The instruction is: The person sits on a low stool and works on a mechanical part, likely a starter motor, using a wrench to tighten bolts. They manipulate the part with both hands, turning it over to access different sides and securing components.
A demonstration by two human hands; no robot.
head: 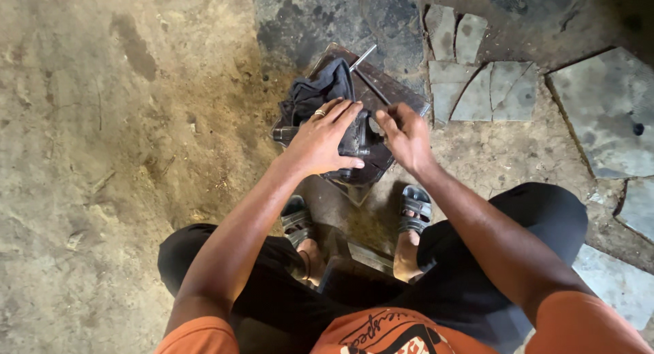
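- We see the work in hand: a dark, blocky metal part (355, 137) resting on a rusty metal plate (381, 88) that lies on the floor (102, 156), just ahead of the person's sandalled feet.
- Our left hand (320, 139) lies flat over the part, fingers spread and extended, thumb along its near side; it presses rather than grips, and it wears a ring.
- Our right hand (407, 134) is partly curled at the part's right side, fingertips pinched at something small; we cannot tell what, if anything, it holds.
- A dark cloth (315, 91) is bunched at the plate's far left edge, touching the part.
- A thin metal rod (363, 56) lies near the plate's far corner.
- Judgement: the part is seated and steadied; fine work at its right side appears under way, not finished.
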